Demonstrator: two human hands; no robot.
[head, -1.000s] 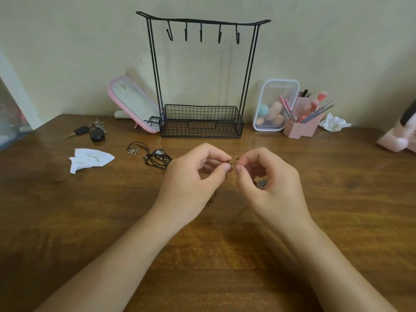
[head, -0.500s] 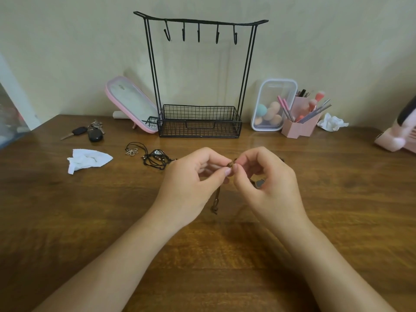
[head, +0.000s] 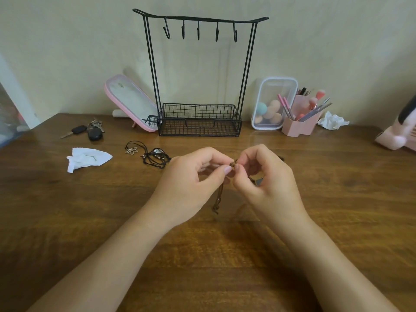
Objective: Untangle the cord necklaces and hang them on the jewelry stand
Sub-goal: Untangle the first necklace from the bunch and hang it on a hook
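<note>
Left hand (head: 191, 176), right hand (head: 267, 181) each pinch brown cord necklace (head: 219, 194) at a knot, tail dangling, likely for slack; jewelry stand (head: 200, 18), 12 o'clock, hooks bare.

Glossy brown wood table (head: 67, 221), matt black metal wire jewelry stand (head: 199, 119), crumpled white tissue (head: 86, 158).

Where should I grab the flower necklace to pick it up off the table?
Probably pinch the cord loop just behind the flower pendant, coming from above on its left side. The pendant lies flat on the table, hard to get under, and the cord's right end seems to run into the black tangle, so the left is freer.
</note>
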